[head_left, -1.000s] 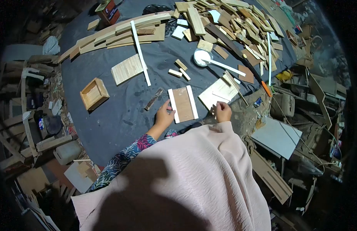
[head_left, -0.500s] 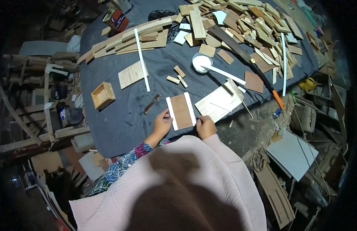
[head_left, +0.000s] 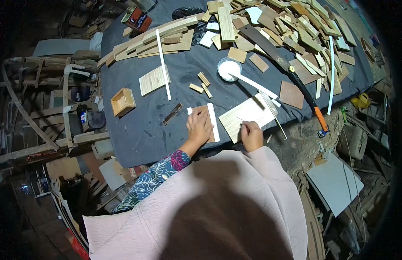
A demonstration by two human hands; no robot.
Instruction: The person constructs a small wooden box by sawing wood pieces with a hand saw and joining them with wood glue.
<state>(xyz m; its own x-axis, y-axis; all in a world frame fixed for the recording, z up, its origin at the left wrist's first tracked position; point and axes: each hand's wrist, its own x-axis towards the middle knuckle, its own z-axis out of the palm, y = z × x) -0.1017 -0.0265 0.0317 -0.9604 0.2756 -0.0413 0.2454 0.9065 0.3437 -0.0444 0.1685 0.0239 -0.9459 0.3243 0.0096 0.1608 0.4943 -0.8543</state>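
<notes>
A small brown panel [head_left: 200, 114] with white strips [head_left: 213, 122] along two opposite sides lies in front of me. My left hand [head_left: 199, 128] rests flat on it, fingers stretched out, covering much of its surface. To the right is a pale wooden board [head_left: 232, 126]. Over its near edge is my right hand [head_left: 252, 136], fingers closed in a pinch. One end of a thin stick [head_left: 239, 118] shows by those fingertips; the rest is hidden. A glass bowl of white paste [head_left: 229, 69] stands beyond, with a white strip [head_left: 255, 85] leaning from its rim.
A handsaw [head_left: 296, 78] with an orange-tipped handle lies right, before a heap of wood offcuts [head_left: 292, 30]. Several small wood blocks [head_left: 204, 79], a dark narrow piece [head_left: 173, 114] and an open wooden box [head_left: 123, 102] lie on the dark cloth [head_left: 136, 143]. A red can [head_left: 137, 20] stands far left.
My left hand has moved from the panel's left edge onto its top. My right hand has let go of the panel's right side and moved right, over the pale board. The view has shifted slightly.
</notes>
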